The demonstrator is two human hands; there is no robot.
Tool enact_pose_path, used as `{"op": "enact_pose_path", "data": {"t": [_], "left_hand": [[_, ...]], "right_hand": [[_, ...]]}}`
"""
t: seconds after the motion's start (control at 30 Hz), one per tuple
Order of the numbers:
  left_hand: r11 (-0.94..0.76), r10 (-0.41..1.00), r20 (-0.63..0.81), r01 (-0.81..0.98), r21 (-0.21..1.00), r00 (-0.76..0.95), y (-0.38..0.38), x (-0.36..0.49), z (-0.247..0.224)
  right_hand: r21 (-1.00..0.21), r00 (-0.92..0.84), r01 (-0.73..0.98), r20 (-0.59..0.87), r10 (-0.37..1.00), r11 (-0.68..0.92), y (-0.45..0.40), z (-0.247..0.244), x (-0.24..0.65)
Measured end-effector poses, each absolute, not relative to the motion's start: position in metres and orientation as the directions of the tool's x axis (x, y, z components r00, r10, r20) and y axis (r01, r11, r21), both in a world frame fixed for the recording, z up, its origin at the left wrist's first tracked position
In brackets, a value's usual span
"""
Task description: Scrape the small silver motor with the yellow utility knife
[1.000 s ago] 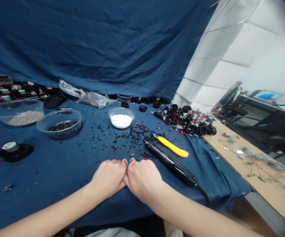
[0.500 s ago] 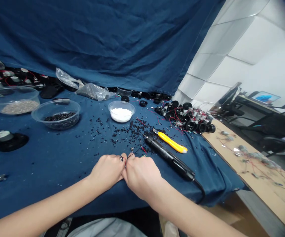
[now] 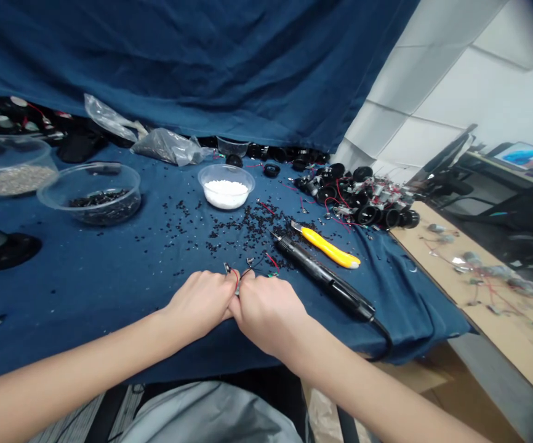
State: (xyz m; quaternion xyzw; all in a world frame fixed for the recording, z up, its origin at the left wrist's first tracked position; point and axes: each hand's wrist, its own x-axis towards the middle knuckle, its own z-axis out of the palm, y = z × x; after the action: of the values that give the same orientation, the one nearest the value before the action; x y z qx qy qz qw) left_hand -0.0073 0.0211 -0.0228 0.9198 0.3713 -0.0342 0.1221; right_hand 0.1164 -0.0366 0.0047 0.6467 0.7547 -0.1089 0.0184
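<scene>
In the head view, the left hand (image 3: 199, 303) and right hand (image 3: 269, 323) sit together, touching at the knuckles, with the fingertips of both closed on a thin red and black wire (image 3: 236, 284). Its small metal ends stick up just above the 2 hands, close to the front of the blue cloth (image 3: 63, 307). Just to the right lie a black soldering iron (image 3: 322, 277) and a yellow utility knife (image 3: 326, 247). Small black bits (image 3: 243, 231) are scattered ahead of the hands, below a white bowl (image 3: 226, 187) of white granules. On the left stand 2 clear bowls, 1 with black bits (image 3: 90, 194) and 1 with grey granules (image 3: 12, 178). Plastic bags (image 3: 167, 147) lie behind them, and a heap of black parts with red wires (image 3: 359, 203) sits at the back right. Further right, a wooden bench (image 3: 492, 314) carries loose wires, and a screen (image 3: 525, 155) glows beyond.
</scene>
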Motion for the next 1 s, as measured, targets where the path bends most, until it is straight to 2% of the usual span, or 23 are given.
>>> {"op": "enact_pose_path", "data": {"t": [0.17,0.33,0.43,0.47,0.53,0.6,0.63,0.7,0.87,0.93,1.0], "left_hand": [[-0.725,0.646,-0.163,0.666,0.175,0.746,0.022,-0.005,-0.009],[-0.721,0.647,-0.073,0.641,0.265,0.759,0.015,-0.012,0.012],[-0.725,0.642,0.109,0.555,0.408,0.759,0.006,-0.024,0.02],[-0.746,0.623,0.208,0.493,0.448,0.754,0.002,-0.028,0.021],[-0.811,0.548,0.4,0.349,0.469,0.735,-0.006,-0.035,0.022],[-0.869,0.461,0.517,0.251,0.426,0.721,-0.013,-0.039,0.022],[-0.886,0.431,0.546,0.223,0.406,0.719,-0.016,-0.04,0.022],[-0.905,0.397,0.575,0.2,0.376,0.715,-0.021,-0.04,0.023],[-0.92,0.376,0.57,0.22,0.324,0.731,-0.026,-0.038,0.026],[-0.894,0.416,0.543,0.217,0.392,0.729,-0.025,-0.036,0.026],[-0.811,0.505,0.461,0.219,0.543,0.73,-0.021,-0.033,0.027]], "right_hand": [[-0.295,-0.15,0.95,-0.132,0.98,0.106,-0.034,0.001,0.124],[-0.614,-0.202,0.786,-0.138,0.97,0.076,-0.031,0.002,0.143],[-0.785,-0.228,0.618,-0.121,0.966,0.048,-0.038,0.001,0.147],[-0.859,-0.22,0.511,-0.113,0.969,0.016,-0.042,0.0,0.146],[-0.985,-0.222,0.166,-0.092,0.971,-0.055,-0.051,-0.002,0.145],[-0.975,-0.234,-0.199,-0.051,0.971,-0.1,-0.059,-0.001,0.143],[-0.946,-0.235,-0.306,-0.032,0.971,-0.105,-0.063,0.001,0.142],[-0.931,-0.227,-0.354,-0.008,0.974,-0.09,-0.07,0.006,0.14],[-0.937,-0.196,-0.346,0.024,0.98,-0.046,-0.077,0.013,0.138],[-0.931,-0.181,-0.364,0.033,0.983,-0.035,-0.076,0.007,0.137],[-0.913,-0.15,-0.408,0.042,0.988,-0.023,-0.074,-0.001,0.134]]}}
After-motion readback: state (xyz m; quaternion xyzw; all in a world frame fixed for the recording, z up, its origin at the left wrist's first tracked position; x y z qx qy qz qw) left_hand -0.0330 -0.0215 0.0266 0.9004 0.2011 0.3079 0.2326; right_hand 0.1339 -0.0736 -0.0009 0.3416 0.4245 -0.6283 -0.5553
